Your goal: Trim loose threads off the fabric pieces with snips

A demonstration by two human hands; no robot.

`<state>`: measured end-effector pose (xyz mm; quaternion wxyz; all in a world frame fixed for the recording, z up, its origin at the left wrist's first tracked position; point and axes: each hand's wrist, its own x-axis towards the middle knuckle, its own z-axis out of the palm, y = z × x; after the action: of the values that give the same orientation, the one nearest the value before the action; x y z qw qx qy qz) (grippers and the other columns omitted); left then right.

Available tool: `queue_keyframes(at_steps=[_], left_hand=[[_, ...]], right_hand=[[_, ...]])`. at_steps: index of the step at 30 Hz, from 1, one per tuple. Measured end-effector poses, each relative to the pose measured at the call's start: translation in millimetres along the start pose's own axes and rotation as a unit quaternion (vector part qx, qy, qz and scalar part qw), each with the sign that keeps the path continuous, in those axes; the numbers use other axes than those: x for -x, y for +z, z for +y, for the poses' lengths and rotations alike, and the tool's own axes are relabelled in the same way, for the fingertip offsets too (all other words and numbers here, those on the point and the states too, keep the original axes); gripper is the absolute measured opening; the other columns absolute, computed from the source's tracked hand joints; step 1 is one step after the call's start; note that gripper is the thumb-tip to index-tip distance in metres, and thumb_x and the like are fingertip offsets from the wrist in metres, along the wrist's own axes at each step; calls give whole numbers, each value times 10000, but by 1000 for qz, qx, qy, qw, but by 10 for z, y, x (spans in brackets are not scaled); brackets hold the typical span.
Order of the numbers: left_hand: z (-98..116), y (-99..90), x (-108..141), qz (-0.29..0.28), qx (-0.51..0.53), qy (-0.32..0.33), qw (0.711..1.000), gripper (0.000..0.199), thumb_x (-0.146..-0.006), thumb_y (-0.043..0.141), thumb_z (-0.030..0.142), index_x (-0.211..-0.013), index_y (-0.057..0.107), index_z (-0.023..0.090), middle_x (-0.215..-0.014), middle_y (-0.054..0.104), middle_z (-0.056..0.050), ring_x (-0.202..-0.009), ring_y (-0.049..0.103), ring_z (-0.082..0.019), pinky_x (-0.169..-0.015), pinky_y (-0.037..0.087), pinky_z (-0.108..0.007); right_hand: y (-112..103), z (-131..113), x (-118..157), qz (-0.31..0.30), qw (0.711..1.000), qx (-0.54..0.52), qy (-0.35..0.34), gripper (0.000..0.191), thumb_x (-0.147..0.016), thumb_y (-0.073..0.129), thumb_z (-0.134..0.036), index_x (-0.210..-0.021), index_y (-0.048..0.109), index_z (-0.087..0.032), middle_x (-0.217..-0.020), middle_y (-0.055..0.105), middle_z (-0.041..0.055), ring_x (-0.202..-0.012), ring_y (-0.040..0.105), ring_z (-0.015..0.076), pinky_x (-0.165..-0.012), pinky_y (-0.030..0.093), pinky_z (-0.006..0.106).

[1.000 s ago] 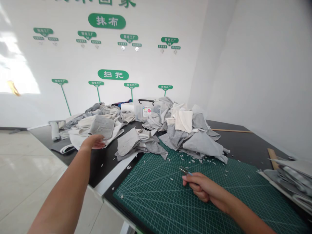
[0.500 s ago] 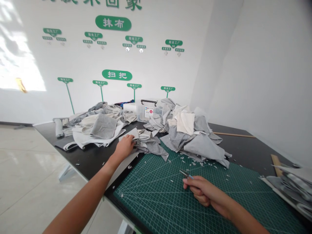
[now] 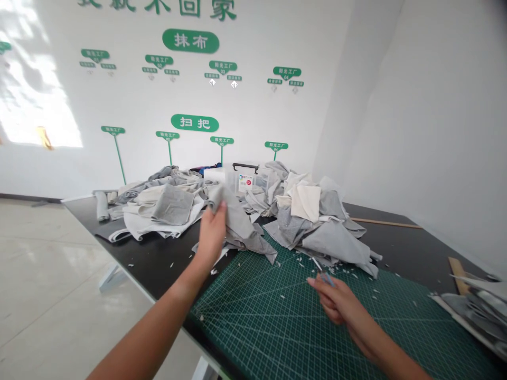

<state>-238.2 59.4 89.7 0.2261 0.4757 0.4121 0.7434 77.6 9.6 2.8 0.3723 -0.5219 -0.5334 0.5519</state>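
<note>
Left hand (image 3: 214, 227) lifts grey cloth (image 3: 238, 216)

At near right, the right hand (image 3: 339, 304) grips a blue-handled tool (image 3: 327, 278), angled farther away than before, above the green mat (image 3: 273, 327). Farther left, the left hand, earlier low on the stack, now pinches the cloth, which hangs to its right.

A plain light gray cloth (image 3: 236, 215) is pinched in the fingers of the left hand (image 3: 212, 229). It is limp and partly blurred, with a fold standing just above the thumb tip and the rest draping down to the right of the fingers; its lower end is hard to make out. A small blue-handled tool (image 3: 328, 279) is gripped in the fingers of the right hand (image 3: 344, 310), tilted, its narrow metal end jutting forward and leftward beyond the fingertips.
</note>
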Motion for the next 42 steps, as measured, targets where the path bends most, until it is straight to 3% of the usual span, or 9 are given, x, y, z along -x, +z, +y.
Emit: queue_keyframes(at_steps=[4, 8, 12, 18, 22, 25, 30, 34, 42], left_hand=[[-27, 531, 517, -191, 136, -209, 949, 419, -884, 596, 419, -1196, 637, 143, -1161, 695, -137, -1034, 648, -259, -946, 485, -389], [61, 912, 889, -271, 168, -286, 904, 385, -861, 633, 375, -1166, 653, 140, -1167, 694, -133, -1059, 628, -254, -987, 445, -386], [132, 1164, 1172, -347, 208, -352, 844, 397, -830, 654, 373, -1143, 656, 128, -1076, 706, -116, -986, 635, -241, -916, 464, -364], [-68, 1218, 1348, -380, 263, -397, 793, 374, -747, 695, 242, -1096, 671, 109, -1026, 700, -112, -877, 640, -195, -783, 489, -280], [-130, 1130, 1316, -447, 308, -401, 738, 374, -734, 682, 174, -1101, 680, 102, -1065, 687, -127, -863, 647, -176, -779, 512, -265], [-70, 1081, 1299, -487, 306, -379, 725, 351, -810, 672, 260, -1117, 681, 90, -1065, 687, -145, -895, 655, -190, -860, 526, -317], [61, 1056, 1306, -527, 281, -354, 720, 433, -905, 590, 440, -1100, 685, 65, -1046, 686, -187, -956, 664, -253, -860, 560, -411], [111, 1067, 1318, -548, 274, -332, 717, 564, -949, 444, 544, -1096, 698, 62, -1058, 675, -211, -976, 658, -286, -712, 601, -376], [105, 1078, 1357, -534, 170, -226, 797, 515, -915, 514, 561, -1061, 719, 111, -984, 666, -137, -836, 664, -215, -564, 577, -250]], right_hand=[[-3, -253, 366, 118, 972, 156, -131, 494, -885, 557, -615, -749, 264, -242, -570, 265, -93, -466, 279, 82, -448, 262, 208], [-18, -274, 757, 256, 870, 367, -208, 435, -881, 593, -581, -799, 340, -237, -685, 417, -47, -598, 436, 119, -599, 380, 224], [-44, -131, 879, 280, 814, 451, -235, 407, -847, 624, -591, -974, 447, -248, -882, 564, 37, -783, 569, 196, -668, 439, 253], [-113, 9, 837, 242, 837, 447, -205, 432, -847, 643, -540, -1110, 442, -262, -1053, 601, 69, -904, 617, 222, -683, 475, 251], [-120, -30, 837, 221, 861, 413, -198, 223, -889, 589, -376, -1025, 462, -252, -1016, 616, 42, -872, 625, 199, -707, 467, 252], [-125, -99, 864, 209, 869, 394, -215, 114, -905, 552, -316, -938, 471, -243, -940, 623, 23, -843, 610, 191, -740, 455, 260], [-162, -181, 966, 182, 884, 357, -242, 114, -938, 526, -339, -938, 515, -225, -915, 630, 34, -839, 594, 191, -787, 458, 266], [-170, -228, 1060, 164, 908, 297, -244, 201, -935, 534, -406, -994, 574, -218, -933, 650, 62, -880, 612, 220, -767, 477, 255], [-203, -212, 1009, 201, 914, 262, -235, 282, -934, 529, -470, -811, 505, -217, -825, 611, 35, -760, 561, 185, -675, 437, 214]])
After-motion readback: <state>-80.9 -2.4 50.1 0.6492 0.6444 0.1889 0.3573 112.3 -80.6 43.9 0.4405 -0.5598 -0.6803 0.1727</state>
